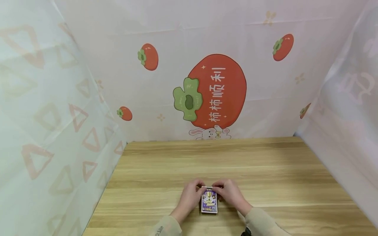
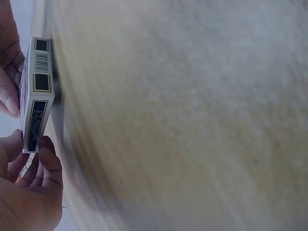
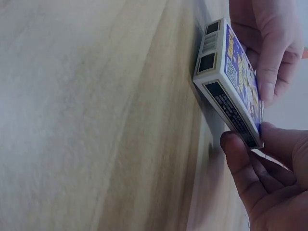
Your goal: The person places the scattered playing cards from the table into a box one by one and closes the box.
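Both hands hold the far end of a small flat cardboard box [image 1: 209, 202], like a playing-card box, with a gold trophy and a QR code on its purple face. From the left, my left hand [image 1: 190, 197] pinches the far corner between thumb and fingers. My right hand [image 1: 232, 194] does the same at the right far corner. A barcode end of the box [image 3: 210, 44] and a dark printed side show in the right wrist view, with thumb above and fingertips below the edge. A pale strip lies along the far end, between the two thumbs.
The wooden tabletop [image 1: 165, 170] extends around the hands. A white printed sheet [image 1: 165, 26] with persimmon pictures hangs behind its back edge. Patterned sheets hang at the left [image 1: 59, 131] and right [image 1: 339, 114] sides.
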`<state>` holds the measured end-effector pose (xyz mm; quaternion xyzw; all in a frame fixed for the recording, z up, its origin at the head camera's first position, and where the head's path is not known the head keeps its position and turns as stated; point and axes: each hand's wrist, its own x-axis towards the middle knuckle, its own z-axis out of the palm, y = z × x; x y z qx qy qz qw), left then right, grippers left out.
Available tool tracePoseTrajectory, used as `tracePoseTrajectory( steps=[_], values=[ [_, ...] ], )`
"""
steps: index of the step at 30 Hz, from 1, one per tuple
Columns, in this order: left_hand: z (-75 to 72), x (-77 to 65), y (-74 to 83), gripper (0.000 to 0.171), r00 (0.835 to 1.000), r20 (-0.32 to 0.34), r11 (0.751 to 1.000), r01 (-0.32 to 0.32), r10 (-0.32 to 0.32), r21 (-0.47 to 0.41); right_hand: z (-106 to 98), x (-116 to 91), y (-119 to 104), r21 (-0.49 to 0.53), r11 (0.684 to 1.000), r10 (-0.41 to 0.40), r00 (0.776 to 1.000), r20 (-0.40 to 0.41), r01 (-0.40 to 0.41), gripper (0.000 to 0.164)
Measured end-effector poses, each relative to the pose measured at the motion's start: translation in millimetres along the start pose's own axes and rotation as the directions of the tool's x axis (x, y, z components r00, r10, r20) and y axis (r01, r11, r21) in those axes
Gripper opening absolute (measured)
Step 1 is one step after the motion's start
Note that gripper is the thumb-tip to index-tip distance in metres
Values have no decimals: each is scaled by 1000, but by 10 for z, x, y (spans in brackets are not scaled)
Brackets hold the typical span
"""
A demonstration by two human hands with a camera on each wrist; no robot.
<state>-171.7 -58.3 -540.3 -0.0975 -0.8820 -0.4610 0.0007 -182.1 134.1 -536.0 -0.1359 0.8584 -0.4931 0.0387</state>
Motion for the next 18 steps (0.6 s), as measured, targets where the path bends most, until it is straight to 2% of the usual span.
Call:
tracePoseTrajectory(
  steps=[7, 11, 15, 18],
  values=[
    [78, 36, -69, 6, 997, -68, 995, -35, 42, 95, 49, 17, 36, -60, 998, -34, 999, -20, 33, 3],
    [88, 33, -69, 6, 995, -89, 990, -31, 44, 140, 57, 15, 37, -99, 994, -44, 998, -34, 41, 4],
    [-2, 56, -41, 4, 995, -97, 992, -9, 22, 129, 10, 23, 45, -184, 983, -30, 997, -75, 16, 4],
    [-164, 87, -28, 9, 995, -103, 990, 9, 6, 144, -98, 39, 66, -250, 968, -19, 991, -130, -14, 7]
  ],
)
